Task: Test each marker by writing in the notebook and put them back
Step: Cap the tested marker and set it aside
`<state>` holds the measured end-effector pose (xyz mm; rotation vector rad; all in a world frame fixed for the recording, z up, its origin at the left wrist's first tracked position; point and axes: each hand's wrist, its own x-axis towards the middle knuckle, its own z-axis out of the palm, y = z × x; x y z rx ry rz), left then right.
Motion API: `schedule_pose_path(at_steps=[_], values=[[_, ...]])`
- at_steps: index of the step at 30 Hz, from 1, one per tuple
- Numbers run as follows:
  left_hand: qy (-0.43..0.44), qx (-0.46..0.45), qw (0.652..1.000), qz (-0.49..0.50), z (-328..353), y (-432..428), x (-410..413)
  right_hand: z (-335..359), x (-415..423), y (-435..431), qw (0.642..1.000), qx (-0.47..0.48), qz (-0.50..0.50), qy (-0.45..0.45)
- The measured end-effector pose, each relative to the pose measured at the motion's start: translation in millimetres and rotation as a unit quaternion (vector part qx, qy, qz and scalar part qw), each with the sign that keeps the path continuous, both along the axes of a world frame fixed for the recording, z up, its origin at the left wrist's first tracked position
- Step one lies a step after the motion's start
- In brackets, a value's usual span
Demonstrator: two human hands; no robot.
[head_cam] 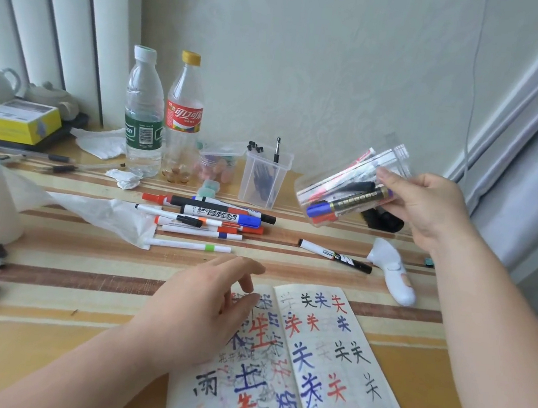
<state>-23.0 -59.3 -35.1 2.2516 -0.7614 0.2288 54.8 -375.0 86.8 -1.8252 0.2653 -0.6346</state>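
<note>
the right hand (425, 209) curls its fingers and thumb around a clear round plastic jar (360, 166) and holds it tilted above the striped wooden table (56, 282), with some markers (346, 202) inside. the left hand (198, 312) rests with loose fingers on the left page of the open paper notebook (328, 357). both pages are full of black, blue and red characters, so i judge much testing is done, but a pile of red, blue and black capped markers (207, 217) and one black and white marker (335, 255) lie beyond the notebook, seemingly not yet put back.
</note>
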Motion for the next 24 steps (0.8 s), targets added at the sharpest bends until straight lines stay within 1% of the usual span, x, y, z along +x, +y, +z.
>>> schedule_pose_path(at_steps=[3,5,6,8,9,12,18,22,24], values=[[0.001,-0.003,1.000,-0.002,0.1,0.2,-0.5,-0.1,2.8,-3.3,0.999,-0.037,-0.008,0.016],[0.002,-0.006,1.000,-0.004,0.5,-0.1,-0.7,0.5,3.9,-1.8,1.000,-0.012,0.007,0.019],[0.003,-0.009,1.000,-0.003,0.6,-0.2,-0.7,-0.4,7.3,-3.4,0.999,-0.023,-0.003,0.028],[0.003,-0.011,1.000,-0.004,0.4,-0.4,-0.8,-1.2,13.5,-3.3,0.995,-0.090,-0.036,0.029],[0.002,-0.010,1.000,-0.005,0.4,-0.5,-0.8,-2.1,17.0,-3.3,0.993,-0.107,-0.039,0.031],[0.003,-0.013,1.000,-0.004,0.4,-0.2,-0.7,-5.4,26.8,-1.6,0.990,-0.126,-0.032,0.062],[0.002,-0.020,1.000,-0.010,0.3,-0.3,-0.5,-8.1,44.2,6.4,0.972,-0.212,-0.035,0.100],[0.001,-0.019,1.000,-0.010,0.3,-0.2,-0.4,-8.8,50.9,14.1,0.962,-0.256,-0.019,0.090],[0.000,-0.018,1.000,-0.008,1.0,0.1,-0.5,-10.7,50.0,15.5,0.962,-0.262,-0.016,0.080]])
